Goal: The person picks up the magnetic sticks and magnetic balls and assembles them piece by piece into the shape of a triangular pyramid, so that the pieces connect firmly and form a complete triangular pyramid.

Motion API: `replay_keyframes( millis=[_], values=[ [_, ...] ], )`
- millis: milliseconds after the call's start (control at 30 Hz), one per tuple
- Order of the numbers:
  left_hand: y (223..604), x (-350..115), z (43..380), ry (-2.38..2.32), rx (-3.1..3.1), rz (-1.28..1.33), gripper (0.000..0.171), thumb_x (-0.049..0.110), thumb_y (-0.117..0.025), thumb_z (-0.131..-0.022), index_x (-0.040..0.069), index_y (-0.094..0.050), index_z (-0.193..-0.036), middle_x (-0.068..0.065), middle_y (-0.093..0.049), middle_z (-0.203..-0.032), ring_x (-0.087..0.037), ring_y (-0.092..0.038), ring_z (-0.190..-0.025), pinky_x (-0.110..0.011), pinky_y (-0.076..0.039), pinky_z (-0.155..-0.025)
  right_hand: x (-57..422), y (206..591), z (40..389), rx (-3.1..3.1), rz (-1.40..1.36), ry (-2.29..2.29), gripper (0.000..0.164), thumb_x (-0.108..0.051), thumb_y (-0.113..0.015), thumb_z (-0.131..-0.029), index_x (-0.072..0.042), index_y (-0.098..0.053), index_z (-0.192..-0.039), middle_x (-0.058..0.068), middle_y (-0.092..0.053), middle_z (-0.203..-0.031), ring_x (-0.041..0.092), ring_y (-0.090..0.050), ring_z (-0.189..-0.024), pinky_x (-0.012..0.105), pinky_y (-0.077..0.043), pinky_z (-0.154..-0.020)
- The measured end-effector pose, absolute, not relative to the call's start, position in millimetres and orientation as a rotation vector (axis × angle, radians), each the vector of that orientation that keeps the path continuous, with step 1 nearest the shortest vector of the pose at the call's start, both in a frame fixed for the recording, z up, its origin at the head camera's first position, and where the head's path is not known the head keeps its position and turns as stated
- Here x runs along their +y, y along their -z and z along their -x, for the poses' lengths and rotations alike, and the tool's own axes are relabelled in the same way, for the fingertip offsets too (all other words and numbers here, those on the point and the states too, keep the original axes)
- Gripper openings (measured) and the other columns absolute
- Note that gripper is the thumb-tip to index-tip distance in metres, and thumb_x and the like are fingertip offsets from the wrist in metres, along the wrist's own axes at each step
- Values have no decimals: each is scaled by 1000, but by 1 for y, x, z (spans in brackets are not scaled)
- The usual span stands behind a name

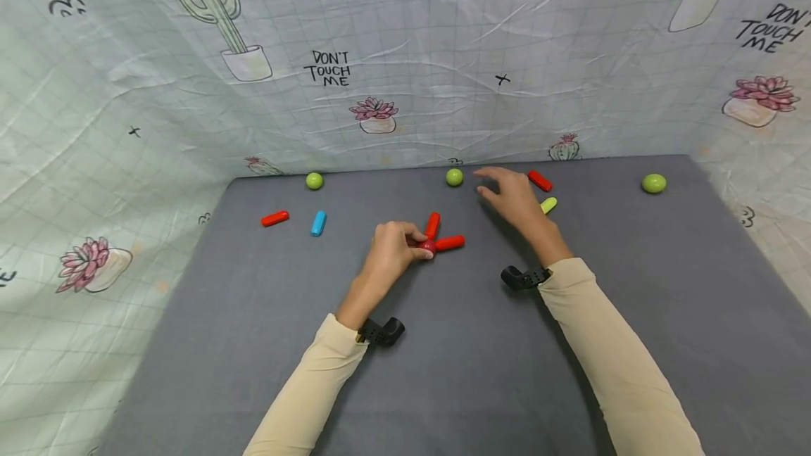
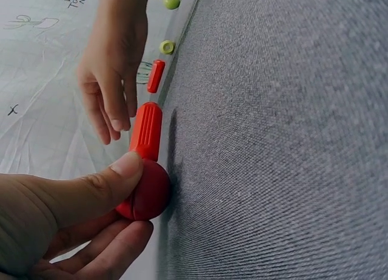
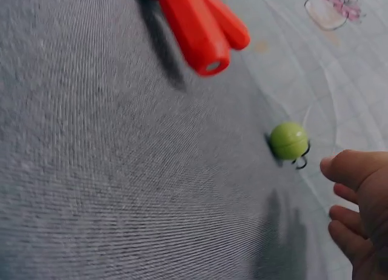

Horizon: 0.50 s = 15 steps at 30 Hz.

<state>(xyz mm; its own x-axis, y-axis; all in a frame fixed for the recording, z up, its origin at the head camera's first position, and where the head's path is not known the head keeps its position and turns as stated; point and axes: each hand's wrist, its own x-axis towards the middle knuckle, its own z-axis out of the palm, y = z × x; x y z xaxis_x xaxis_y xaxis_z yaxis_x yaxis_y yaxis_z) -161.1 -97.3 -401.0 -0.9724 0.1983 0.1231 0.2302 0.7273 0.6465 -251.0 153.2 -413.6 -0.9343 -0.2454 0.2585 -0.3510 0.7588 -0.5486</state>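
Observation:
My left hand (image 1: 389,248) pinches a dark red ball (image 2: 151,192) between thumb and fingers. Two red rods stick out from the ball, one ridged rod (image 1: 450,243) to the right and another rod (image 1: 434,224) toward the back. In the head view my right hand (image 1: 512,197) hovers over the back of the table, fingers loosely bent and holding nothing. Just left of its fingertips is a green ball (image 3: 289,140), apart from the hand. Beside that hand lie a loose red rod (image 1: 540,181) and a yellow-green rod (image 1: 548,205), partly hidden by it.
On the left of the grey table (image 1: 253,343) lie a red rod (image 1: 275,219), a blue rod (image 1: 319,223) and a green ball (image 1: 314,181). Another green ball (image 1: 654,183) sits at the back right. A printed cloth (image 1: 443,111) rises behind the table's back edge.

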Motion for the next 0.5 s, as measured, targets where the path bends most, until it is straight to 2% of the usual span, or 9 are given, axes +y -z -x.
replay_keyframes(
  millis=[167,367,500],
  values=[
    [401,-97,161,1086,-2871,350,26,15,-94,-69,7,-83,-91,-6,-78,-90,-21,-72,-87,-33,-57,-74,155,421,258,-2770,-447,-935,49,-16,-73,-96,-4,-60,-142,20,-59,-142,41,-58,-126,55,-46,-104],
    [401,-97,161,1105,-2860,359,26,13,-95,-69,7,-83,-91,-6,-78,-89,-21,-72,-86,-32,-57,-73,152,425,268,-2824,-426,-958,53,-22,-73,-96,-8,-58,-144,23,-68,-125,36,-66,-106,53,-51,-95],
    [402,-97,162,1091,-2865,362,25,14,-94,-69,8,-83,-91,-6,-78,-89,-21,-72,-87,-32,-57,-74,148,427,276,-2822,-461,-1012,50,-21,-75,-95,-10,-61,-142,21,-70,-123,33,-68,-107,50,-52,-95]
  ],
)
